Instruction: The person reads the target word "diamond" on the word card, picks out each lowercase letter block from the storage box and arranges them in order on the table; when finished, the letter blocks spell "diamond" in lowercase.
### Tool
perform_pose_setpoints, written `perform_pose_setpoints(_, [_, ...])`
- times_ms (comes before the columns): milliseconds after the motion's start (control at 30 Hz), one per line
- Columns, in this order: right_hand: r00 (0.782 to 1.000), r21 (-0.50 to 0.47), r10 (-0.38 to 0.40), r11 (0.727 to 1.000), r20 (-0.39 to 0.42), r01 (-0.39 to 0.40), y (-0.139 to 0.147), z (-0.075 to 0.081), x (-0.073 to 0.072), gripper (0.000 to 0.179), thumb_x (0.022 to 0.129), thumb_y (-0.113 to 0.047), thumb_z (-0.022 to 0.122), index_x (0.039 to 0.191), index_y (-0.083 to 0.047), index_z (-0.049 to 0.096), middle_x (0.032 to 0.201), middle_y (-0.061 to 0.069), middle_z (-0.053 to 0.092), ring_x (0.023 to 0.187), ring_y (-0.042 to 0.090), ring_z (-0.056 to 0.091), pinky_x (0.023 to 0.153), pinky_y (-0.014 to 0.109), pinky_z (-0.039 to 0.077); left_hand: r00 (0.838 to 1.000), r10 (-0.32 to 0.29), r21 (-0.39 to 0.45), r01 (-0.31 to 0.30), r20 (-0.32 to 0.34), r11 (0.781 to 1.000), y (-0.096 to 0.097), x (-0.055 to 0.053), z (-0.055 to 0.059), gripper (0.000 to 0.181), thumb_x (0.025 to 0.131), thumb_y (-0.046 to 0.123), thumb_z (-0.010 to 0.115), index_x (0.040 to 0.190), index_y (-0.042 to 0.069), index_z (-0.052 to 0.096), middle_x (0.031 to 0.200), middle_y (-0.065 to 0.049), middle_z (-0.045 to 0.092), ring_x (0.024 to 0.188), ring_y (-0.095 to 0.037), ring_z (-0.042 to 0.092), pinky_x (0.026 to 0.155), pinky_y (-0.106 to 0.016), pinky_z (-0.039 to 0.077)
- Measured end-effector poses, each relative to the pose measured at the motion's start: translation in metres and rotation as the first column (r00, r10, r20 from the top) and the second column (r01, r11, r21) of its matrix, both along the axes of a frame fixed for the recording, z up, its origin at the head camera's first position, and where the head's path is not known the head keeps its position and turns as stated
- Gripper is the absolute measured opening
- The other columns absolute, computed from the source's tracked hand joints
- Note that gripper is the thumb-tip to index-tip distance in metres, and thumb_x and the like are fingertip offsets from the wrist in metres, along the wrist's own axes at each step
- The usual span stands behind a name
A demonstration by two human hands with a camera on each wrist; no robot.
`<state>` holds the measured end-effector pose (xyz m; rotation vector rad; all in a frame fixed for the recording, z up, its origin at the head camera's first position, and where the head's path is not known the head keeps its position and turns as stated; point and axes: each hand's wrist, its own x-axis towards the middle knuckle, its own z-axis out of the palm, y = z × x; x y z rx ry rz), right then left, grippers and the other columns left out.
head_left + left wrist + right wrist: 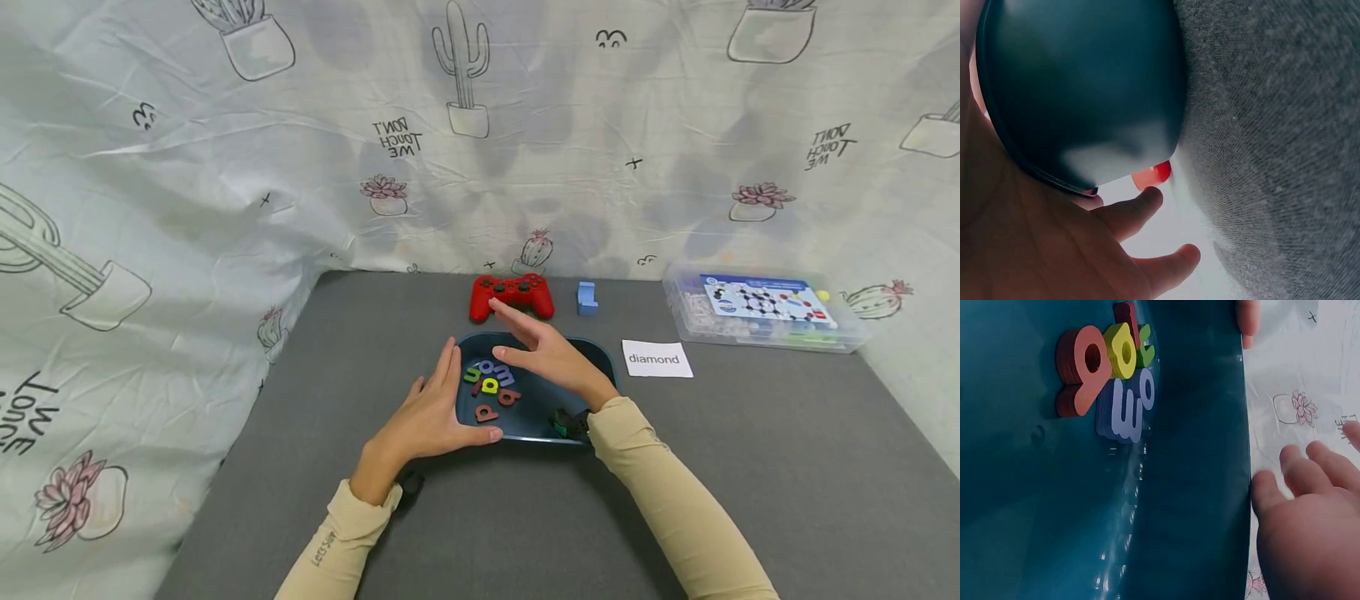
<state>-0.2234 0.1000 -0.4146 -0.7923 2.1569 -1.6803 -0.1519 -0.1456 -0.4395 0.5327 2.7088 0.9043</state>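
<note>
A dark blue tray (pixel 540 438) lies on the grey table with colored letters gathered in its left half. Among them are a yellow "a" (pixel 490 386), a blue "m" (pixel 503 377), a blue "o" (pixel 486 367), a green "n" (pixel 472 374) and a reddish "d" (pixel 486 413). My left hand (pixel 425 421) rests against the tray's left end, thumb along the near rim and fingers extended up the side. Over the tray's right half, my right hand (pixel 555 354) reaches toward the far rim with fingers extended, holding nothing.
Behind the tray sit a red game controller (pixel 480 308) and a small light blue block (pixel 587 298). To the right lie a white card (pixel 657 359) reading "diamond" and a clear plastic box (pixel 765 333). A printed cloth (pixel 562 167) hangs along the back and left.
</note>
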Motion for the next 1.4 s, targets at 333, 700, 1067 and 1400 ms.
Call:
perform_pose_setpoints(333, [0.968, 0.037, 0.228, 0.972, 0.104, -0.233, 0.005, -0.005, -0.001, 0.070, 0.101, -0.007, 0.074, 0.164, -0.005, 0.044, 0.167, 0.016, 0.041, 0.154, 0.036, 0.038, 0.121, 0.058, 0.032, 1.000, 0.003, 0.010, -0.003, 0.023, 1.000, 0.000, -0.002, 0.000, 0.138, 0.082, 0.073, 0.078, 0.171, 0.007, -0.005, 0.179, -0.007, -0.015, 0.162, -0.036, 0.012, 0.121, -0.074, 0.008])
perform_pose_setpoints(700, [0.927, 0.200, 0.335, 0.909, 0.168, -0.365, 0.014, -0.012, -0.005, 0.048, 0.099, 0.000, 0.072, 0.146, 0.004, 0.063, 0.141, 0.022, 0.066, 0.125, 0.035, 0.066, 0.108, 0.043, 0.052, 0.999, -0.007, 0.016, 0.006, 0.033, 1.000, -0.002, -0.003, -0.001, 0.139, 0.083, 0.076, 0.077, 0.171, 0.009, -0.007, 0.178, -0.004, -0.019, 0.163, -0.036, 0.011, 0.122, -0.073, 0.009])
perform_pose_setpoints(1067, [0.917, 0.327, 0.387, 0.858, 0.097, -0.396, 0.009, -0.023, -0.008, 0.031, 0.097, 0.005, 0.071, 0.127, 0.001, 0.075, 0.123, 0.009, 0.071, 0.102, 0.021, 0.066, 0.096, 0.033, 0.057, 0.998, 0.004, 0.037, -0.006, 0.059, 0.999, -0.002, 0.000, -0.002, 0.138, 0.083, 0.074, 0.078, 0.171, 0.011, -0.008, 0.178, 0.000, -0.020, 0.160, -0.042, 0.019, 0.123, -0.070, 0.013])
perform_pose_setpoints(1400, [0.862, 0.473, 0.461, 0.820, -0.210, -0.323, 0.005, -0.053, -0.022, 0.028, 0.091, 0.006, 0.075, 0.115, -0.007, 0.080, 0.109, 0.003, 0.063, 0.093, 0.017, 0.061, 0.083, 0.030, 0.057, 0.998, 0.005, 0.067, -0.009, 0.063, 0.998, -0.003, -0.001, -0.001, 0.139, 0.081, 0.075, 0.078, 0.172, 0.013, -0.006, 0.178, 0.003, -0.019, 0.158, -0.047, 0.022, 0.121, -0.071, 0.022])
